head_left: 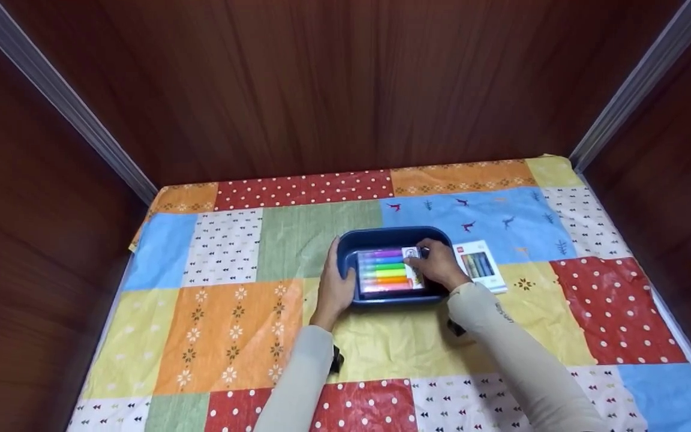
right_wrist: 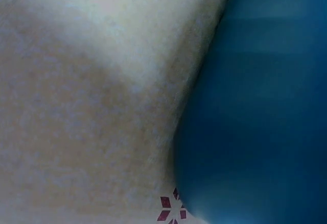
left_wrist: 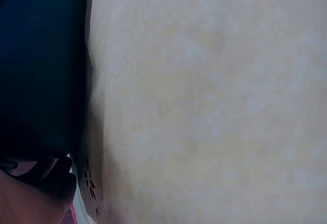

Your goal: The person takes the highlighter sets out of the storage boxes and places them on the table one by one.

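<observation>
1. Head view: the left hand [head_left: 336,288] gripped the blue container [head_left: 381,239] at its nine o'clock wall, with the thumb on the inner side and the fingers outside. For doing this step well, I judged that the hold needed to be steady but light, so that the container would not slide on the patchwork-covered worktop [head_left: 243,336].

2. The right hand [head_left: 440,264] was closed on the three o'clock end of the marker pack [head_left: 384,273], with the thumb over its white end. Some fingertips were hidden, so I could not tell how deep this grip reached.

3. The marker pack lay inside the container, and most of its length pointed away from the right grip, toward nine o'clock.

4. Because the pack was held only at one end, its free end could, in my judgement, tip or catch on the wall. It seemed better to keep it level and to move it slowly.

5. The white box [head_left: 480,267] lay just beside the container, at three o'clock; neither hand held it. The wrist views showed mainly the container's side and the worktop's covering, so they added little about either grip.
</observation>
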Demonstrator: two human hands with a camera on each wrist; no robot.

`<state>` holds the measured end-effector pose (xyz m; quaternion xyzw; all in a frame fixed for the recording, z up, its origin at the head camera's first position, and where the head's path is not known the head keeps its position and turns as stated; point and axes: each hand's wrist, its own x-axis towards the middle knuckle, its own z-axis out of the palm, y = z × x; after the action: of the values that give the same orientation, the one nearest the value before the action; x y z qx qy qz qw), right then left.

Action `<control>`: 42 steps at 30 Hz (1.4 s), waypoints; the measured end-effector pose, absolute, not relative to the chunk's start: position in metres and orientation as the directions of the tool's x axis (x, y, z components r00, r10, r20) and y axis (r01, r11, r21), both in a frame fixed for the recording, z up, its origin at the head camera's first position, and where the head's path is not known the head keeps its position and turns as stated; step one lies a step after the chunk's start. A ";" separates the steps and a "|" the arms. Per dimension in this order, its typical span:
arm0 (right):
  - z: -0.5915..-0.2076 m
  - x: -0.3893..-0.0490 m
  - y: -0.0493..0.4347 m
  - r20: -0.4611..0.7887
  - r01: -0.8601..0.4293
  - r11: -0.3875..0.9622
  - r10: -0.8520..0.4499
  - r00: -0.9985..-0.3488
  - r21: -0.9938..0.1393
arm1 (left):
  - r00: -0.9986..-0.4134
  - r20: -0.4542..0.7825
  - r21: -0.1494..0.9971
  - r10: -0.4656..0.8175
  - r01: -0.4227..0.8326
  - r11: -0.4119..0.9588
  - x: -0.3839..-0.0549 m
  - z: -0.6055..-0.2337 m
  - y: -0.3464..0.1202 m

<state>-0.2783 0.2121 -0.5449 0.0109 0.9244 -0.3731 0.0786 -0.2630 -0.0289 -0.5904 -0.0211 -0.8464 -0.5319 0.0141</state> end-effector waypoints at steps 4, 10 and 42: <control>-0.542 -0.280 0.212 -0.183 0.103 0.733 -0.029 -0.983 -0.672 | -0.998 0.054 0.904 0.020 0.057 0.424 -0.263 -0.590 -0.028; -0.540 -0.277 0.210 -0.112 0.060 0.755 -0.017 -0.994 -0.652 | -0.998 0.053 0.903 0.023 0.058 0.425 -0.262 -0.589 -0.028; -0.526 -0.274 0.207 -0.250 0.156 0.670 -0.046 -0.967 -0.726 | -0.999 0.043 0.901 0.013 0.045 0.431 -0.262 -0.588 -0.028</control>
<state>-0.2738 0.2073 -0.5256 0.0306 0.9052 -0.4051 0.1245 -0.2622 -0.0279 -0.5884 -0.0170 -0.8457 -0.5333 0.0149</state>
